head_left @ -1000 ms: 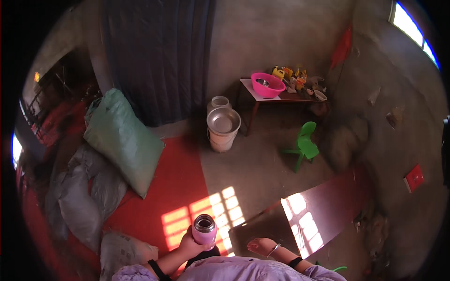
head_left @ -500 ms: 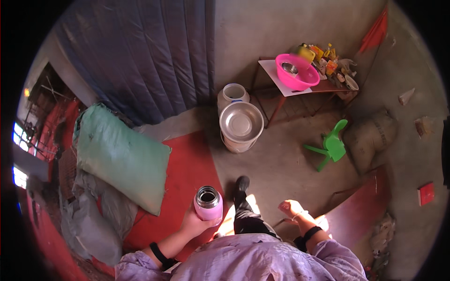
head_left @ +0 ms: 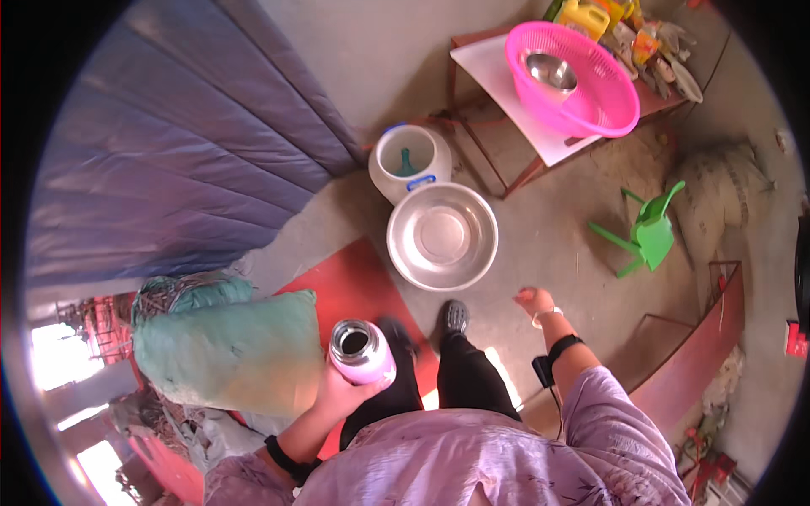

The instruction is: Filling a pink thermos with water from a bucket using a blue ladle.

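Observation:
A pink metal bottle (head_left: pixel 372 364) stands nearly upright in my left hand (head_left: pixel 340 395), its fingers wrapped round the body. The bottle's mouth is uncovered, with a bare steel neck and a dark inside. My right hand (head_left: pixel 537 304) is held out to the right, above the floor, with its fingers curled. Whatever those fingers hold, if anything, is hidden. Between and beyond my hands lies a wide silver basin (head_left: pixel 398 251), nearer to the right hand and touched by neither. Behind it stands a white tub (head_left: pixel 379 179) with a blue handle and a green object inside.
A low table (head_left: pixel 521 180) at the far right bears a pink basket (head_left: pixel 620 125) with a steel bowl (head_left: pixel 550 71), plus yellow containers. A green child's chair (head_left: pixel 651 236) stands to the right. Left are a green stuffed sack (head_left: pixel 228 350) and a red mat (head_left: pixel 359 268).
I have moved forward, so the basin, tub and table appear nearer and larger. My left hand still holds the bottle. My right arm reaches farther out, its fingers still curled.

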A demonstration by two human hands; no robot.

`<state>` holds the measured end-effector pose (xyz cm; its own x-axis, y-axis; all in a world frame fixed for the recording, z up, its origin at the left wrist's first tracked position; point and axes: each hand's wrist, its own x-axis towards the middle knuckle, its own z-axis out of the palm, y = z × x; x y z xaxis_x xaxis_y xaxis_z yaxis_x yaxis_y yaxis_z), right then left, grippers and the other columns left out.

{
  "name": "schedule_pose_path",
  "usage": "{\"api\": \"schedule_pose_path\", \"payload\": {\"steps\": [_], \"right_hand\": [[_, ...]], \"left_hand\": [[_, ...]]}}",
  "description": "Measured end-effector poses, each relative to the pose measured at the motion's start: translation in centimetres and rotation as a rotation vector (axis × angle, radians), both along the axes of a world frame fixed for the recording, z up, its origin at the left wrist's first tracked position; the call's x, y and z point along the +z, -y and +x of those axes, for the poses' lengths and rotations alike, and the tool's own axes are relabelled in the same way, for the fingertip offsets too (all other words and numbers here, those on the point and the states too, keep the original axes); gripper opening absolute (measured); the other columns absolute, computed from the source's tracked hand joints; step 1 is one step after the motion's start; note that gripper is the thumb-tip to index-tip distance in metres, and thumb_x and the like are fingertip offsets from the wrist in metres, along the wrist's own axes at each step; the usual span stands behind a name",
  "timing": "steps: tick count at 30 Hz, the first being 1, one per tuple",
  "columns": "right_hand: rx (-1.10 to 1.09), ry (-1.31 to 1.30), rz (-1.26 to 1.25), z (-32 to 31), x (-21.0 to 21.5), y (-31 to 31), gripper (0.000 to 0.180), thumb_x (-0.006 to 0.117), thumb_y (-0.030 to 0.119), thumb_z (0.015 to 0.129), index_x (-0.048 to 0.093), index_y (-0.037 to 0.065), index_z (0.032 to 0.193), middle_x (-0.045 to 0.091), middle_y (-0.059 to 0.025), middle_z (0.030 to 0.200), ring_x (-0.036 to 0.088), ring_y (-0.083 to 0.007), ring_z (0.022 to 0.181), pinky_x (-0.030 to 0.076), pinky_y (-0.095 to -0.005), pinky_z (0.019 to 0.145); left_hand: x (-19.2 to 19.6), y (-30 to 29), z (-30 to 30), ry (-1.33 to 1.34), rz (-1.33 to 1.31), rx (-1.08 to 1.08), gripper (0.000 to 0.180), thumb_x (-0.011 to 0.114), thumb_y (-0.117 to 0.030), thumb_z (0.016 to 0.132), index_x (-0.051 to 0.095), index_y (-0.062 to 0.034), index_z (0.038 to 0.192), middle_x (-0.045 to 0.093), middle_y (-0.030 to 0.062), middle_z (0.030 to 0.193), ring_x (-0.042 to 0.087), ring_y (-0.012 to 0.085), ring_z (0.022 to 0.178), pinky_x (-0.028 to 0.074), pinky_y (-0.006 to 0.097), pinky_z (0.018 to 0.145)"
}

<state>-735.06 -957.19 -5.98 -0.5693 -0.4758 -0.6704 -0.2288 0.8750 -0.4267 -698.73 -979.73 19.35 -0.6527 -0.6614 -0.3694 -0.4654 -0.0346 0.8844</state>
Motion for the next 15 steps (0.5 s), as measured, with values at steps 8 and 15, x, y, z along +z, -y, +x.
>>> {"api": "schedule_pose_path", "payload": {"steps": [8, 15], "right_hand": [[-0.444, 0.06, -0.123, -1.2, -11.4, 8.4, 0.071, 0.074, 0.034, 0.081, 0.044, 0.0, 0.136, 0.055, -0.0219, 0.131, 0.052, -0.035, 0.123, 0.043, -0.0391, 0.101], [-0.833, 0.186, -0.077, 1.3, -18.7, 11.8, 0.084, 0.077, 0.03, 0.078, 0.032, -0.004, 0.141, 0.05, -0.0212, 0.138, 0.05, -0.0362, 0.125, 0.044, -0.04, 0.1]], "left_hand": [[-12.7, 13.7, -9.0, 0.041, 0.244, -0.153, 0.06, 0.085, -0.012, 0.067, 0.052, -0.0031, 0.116, 0.062, 0.006, 0.109, 0.06, 0.0144, 0.101, 0.049, 0.032, 0.089], [-16.7, 21.8, -10.8, 0.186, 0.249, -0.34, 0.05, 0.083, -0.008, 0.067, 0.057, -0.0045, 0.109, 0.066, 0.0047, 0.101, 0.064, 0.0132, 0.092, 0.051, 0.032, 0.083]]}}
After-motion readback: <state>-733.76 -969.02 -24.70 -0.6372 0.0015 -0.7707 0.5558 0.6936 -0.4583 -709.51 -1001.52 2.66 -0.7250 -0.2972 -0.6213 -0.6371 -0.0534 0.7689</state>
